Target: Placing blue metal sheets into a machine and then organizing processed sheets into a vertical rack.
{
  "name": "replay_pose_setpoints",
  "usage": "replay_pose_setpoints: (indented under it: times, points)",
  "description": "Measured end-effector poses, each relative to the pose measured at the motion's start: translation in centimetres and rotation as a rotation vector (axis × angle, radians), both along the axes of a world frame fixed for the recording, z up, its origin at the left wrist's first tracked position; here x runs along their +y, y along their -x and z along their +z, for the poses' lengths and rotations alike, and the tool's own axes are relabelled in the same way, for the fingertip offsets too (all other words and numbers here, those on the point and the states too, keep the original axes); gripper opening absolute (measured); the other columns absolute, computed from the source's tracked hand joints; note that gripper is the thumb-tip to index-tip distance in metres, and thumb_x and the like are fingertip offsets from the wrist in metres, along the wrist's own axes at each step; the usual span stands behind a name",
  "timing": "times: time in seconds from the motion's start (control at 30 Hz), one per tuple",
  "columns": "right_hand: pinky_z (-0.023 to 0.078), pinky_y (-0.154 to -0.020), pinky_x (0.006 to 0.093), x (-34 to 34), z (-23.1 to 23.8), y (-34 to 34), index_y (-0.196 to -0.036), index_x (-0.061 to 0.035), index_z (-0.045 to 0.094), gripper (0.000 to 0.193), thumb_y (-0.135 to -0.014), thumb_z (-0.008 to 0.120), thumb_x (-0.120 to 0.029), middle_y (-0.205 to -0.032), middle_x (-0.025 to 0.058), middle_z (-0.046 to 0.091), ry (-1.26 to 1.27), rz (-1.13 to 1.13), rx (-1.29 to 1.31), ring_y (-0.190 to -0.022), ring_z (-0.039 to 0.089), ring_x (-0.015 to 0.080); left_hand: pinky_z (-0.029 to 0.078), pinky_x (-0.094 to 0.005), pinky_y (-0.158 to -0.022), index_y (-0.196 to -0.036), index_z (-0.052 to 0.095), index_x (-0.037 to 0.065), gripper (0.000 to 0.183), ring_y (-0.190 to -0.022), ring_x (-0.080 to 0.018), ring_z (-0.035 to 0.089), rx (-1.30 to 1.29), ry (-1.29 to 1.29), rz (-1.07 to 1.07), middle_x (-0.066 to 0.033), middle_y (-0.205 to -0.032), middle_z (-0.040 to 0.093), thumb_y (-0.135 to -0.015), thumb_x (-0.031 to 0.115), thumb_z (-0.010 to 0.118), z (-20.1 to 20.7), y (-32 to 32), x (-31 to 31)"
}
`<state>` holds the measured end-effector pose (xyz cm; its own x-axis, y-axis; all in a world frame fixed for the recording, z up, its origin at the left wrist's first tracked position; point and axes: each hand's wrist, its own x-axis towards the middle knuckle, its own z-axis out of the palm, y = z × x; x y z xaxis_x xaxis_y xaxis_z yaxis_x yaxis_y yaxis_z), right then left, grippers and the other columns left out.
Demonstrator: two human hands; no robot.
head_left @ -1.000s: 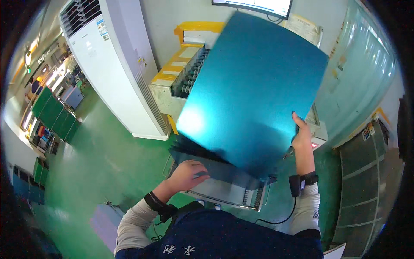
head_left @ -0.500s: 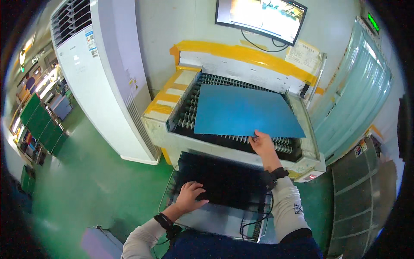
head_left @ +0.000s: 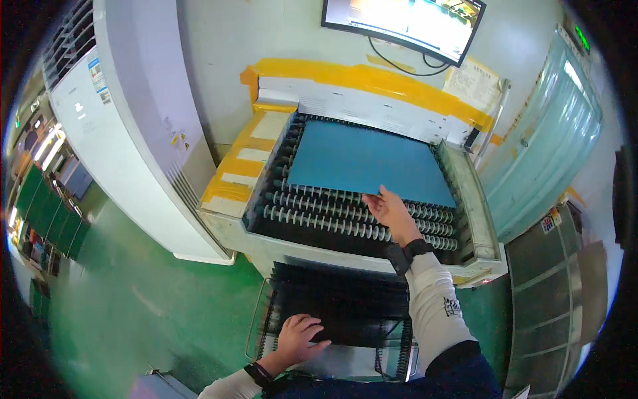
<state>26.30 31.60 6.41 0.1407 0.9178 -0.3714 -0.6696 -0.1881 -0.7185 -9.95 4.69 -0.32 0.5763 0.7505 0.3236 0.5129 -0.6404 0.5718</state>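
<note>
Blue sheet (head_left: 372, 161) lying flat on the rollers (head_left: 325, 223) of the machine (head_left: 468, 199), toward the far edge and a little to the right. Near right corner of the sheet close to the machine's right wall; several rows of bare rollers between the sheet's near edge and the machine's near edge.

Right hand (head_left: 389, 211) above those rollers, at the middle of the sheet's near edge. Half open, thumb and fingers apart and lightly bent, with no grip on anything to be seen. Cannot tell light contact from a small gap at the fingertips.

Left hand (head_left: 300, 339) at the near edge of the dark sheets (head_left: 339, 292), left of their middle. Palm down, fingers loosely spread and slightly bent, closed around nothing visible. Cannot tell resting from hovering there.

Dark sheets close together in a rack (head_left: 404, 362) with toothed sides, just in front of the machine's near edge. Yellow tape (head_left: 372, 80) along the machine's far edge and down its left edge. Beyond the far edge, on the wall, a lit screen (head_left: 409, 25). Past the left edge, a tall white air conditioner (head_left: 126, 139); past the right edge, a clear plastic curtain (head_left: 548, 146).
</note>
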Motion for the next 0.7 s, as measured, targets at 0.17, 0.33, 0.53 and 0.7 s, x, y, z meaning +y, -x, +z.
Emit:
replay_pose_setpoints:
  times: [0.17, 0.33, 0.53, 0.7]
  points:
    - [0.058, -0.068, 0.0331, 0.2, 1.0, -0.1, -0.100, 0.0023, 0.067, 0.039, -0.095, 0.061, -0.035, -0.099, 0.0180, 0.072, 0.164, 0.243, -0.584, -0.086, 0.071, 0.0240, 0.046, -0.0437, -0.095, -0.101, 0.073, 0.012, 0.044, -0.110, -0.0275, 0.058, -0.007, 0.065, -0.048, -0.0014, -0.112, 0.068, -0.075, 0.047, 0.078, -0.1, 0.0, 0.2]
    - [0.046, -0.095, 0.0520, 0.5, 0.0, 1.2, -0.120, -0.0136, 0.066, 0.039, -0.092, 0.062, -0.040, -0.126, 0.0156, 0.062, -0.177, 0.073, -1.959, -0.120, 0.056, 0.0349, 0.046, -0.0407, -0.091, -0.099, 0.074, 0.012, 0.038, -0.106, -0.0244, 0.060, -0.008, 0.063, -0.058, -0.0005, -0.108, 0.068, -0.075, 0.042, 0.078, 1.0, -0.2, 0.6]
    - [0.025, -0.114, 0.0557, 1.4, -1.6, 1.7, -0.141, -0.0219, 0.051, 0.056, -0.092, 0.058, -0.049, -0.152, 0.0135, 0.040, -0.145, 0.122, -2.078, -0.141, 0.033, 0.0378, 0.046, -0.0437, -0.093, -0.101, 0.072, 0.013, 0.040, -0.105, -0.0271, 0.061, -0.017, 0.062, -0.078, -0.0026, -0.110, 0.069, -0.073, 0.041, 0.080, 0.4, -0.2, 0.6]
    - [0.025, -0.115, 0.0546, 3.3, -0.5, 0.2, -0.143, -0.0246, 0.050, 0.058, -0.093, 0.055, -0.053, -0.154, 0.0109, 0.039, -0.062, 0.189, -2.052, -0.143, 0.033, 0.0359, 0.046, -0.0437, -0.090, -0.100, 0.072, 0.012, 0.039, -0.101, -0.0272, 0.062, -0.020, 0.020, -0.059, -0.0026, -0.107, 0.069, -0.073, 0.040, 0.079, 0.3, -0.8, 0.4]
